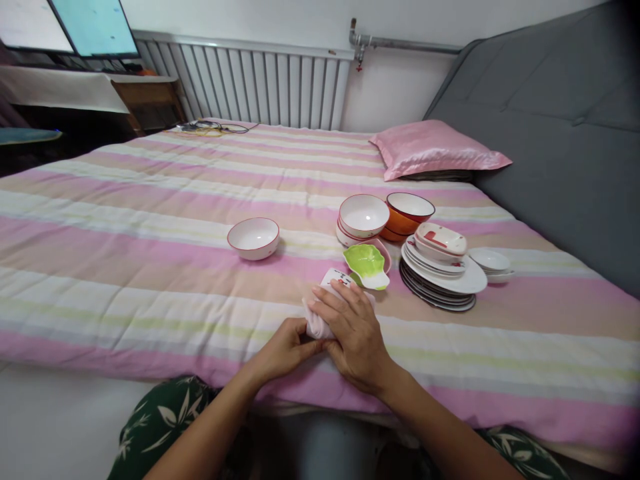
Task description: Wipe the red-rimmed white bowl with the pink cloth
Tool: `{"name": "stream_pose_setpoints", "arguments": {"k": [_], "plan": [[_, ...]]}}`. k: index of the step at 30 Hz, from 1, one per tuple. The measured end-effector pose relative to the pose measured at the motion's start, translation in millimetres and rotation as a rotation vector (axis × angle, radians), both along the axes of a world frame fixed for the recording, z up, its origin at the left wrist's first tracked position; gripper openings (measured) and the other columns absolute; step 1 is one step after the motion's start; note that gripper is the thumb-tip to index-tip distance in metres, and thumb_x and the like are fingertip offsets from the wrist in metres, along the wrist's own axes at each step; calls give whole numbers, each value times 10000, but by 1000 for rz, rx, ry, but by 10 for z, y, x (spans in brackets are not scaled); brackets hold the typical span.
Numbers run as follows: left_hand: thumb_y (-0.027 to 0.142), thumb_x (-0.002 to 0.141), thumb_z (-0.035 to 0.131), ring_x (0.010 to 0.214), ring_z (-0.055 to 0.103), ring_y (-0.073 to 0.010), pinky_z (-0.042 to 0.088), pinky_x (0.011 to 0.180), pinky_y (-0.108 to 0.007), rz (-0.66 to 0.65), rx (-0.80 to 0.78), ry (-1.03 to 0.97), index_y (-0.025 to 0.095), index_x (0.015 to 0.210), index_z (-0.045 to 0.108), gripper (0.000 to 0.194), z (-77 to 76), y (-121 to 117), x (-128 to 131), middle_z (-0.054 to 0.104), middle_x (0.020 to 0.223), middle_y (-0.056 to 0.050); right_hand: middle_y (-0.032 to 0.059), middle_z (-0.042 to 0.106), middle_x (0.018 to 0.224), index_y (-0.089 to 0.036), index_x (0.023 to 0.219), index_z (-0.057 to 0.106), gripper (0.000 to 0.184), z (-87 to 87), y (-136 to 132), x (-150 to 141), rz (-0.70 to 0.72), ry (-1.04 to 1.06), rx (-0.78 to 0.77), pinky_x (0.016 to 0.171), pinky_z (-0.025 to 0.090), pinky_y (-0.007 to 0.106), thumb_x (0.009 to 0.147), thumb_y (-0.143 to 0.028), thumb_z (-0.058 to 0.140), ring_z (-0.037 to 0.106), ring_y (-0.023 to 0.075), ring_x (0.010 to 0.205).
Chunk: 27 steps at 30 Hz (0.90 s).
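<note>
At the bed's near edge, my left hand (287, 347) is closed at the near left side of a folded pale pink cloth (316, 325). My right hand (357, 337) presses over the cloth from above, fingers bent and close together. Beyond the fingertips shows a white piece with dark and red marks (334, 276), perhaps a small dish; most of it is covered. Just past it lies a green leaf-shaped dish (367, 261), partly over a pink dish (384, 252). A single white bowl with a red rim (253, 239) stands apart to the left.
Behind the green dish are stacked white bowls (364, 215) and orange bowls (404, 217). To the right stand stacked plates (473, 280) topped by small rectangular dishes (441, 240), with small white dishes (490, 260) alongside. A pink pillow (440, 148) and cables (215, 127) lie farther back.
</note>
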<state>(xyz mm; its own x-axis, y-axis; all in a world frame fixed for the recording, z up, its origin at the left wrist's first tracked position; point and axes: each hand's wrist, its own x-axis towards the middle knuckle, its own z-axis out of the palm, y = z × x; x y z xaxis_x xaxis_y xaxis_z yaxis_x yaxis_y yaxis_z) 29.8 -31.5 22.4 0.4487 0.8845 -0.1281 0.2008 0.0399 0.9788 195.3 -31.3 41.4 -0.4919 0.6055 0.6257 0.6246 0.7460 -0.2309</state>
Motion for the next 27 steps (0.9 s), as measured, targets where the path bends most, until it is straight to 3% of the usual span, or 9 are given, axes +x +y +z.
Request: {"name": "stream_pose_setpoints", "arguments": {"k": [17, 27], "plan": [[334, 761, 604, 598, 441, -105, 343, 545, -212, 0, 0, -10, 112, 699, 577, 232, 15, -2, 7, 527, 628, 22, 37, 486, 1374, -201, 1278, 472, 464, -12, 2, 2, -7, -21, 10, 1109, 217, 476, 815, -171, 463, 321, 238, 1328], [198, 710, 577, 789, 586, -201, 470, 667, -260, 42, 32, 83, 120, 802, 649, 140, 53, -7, -20, 677, 818, -34, 16, 474, 1387, -217, 1279, 487, 453, -83, -7, -29, 16, -79, 73, 1126, 178, 456, 827, -189, 473, 288, 225, 1349]]}}
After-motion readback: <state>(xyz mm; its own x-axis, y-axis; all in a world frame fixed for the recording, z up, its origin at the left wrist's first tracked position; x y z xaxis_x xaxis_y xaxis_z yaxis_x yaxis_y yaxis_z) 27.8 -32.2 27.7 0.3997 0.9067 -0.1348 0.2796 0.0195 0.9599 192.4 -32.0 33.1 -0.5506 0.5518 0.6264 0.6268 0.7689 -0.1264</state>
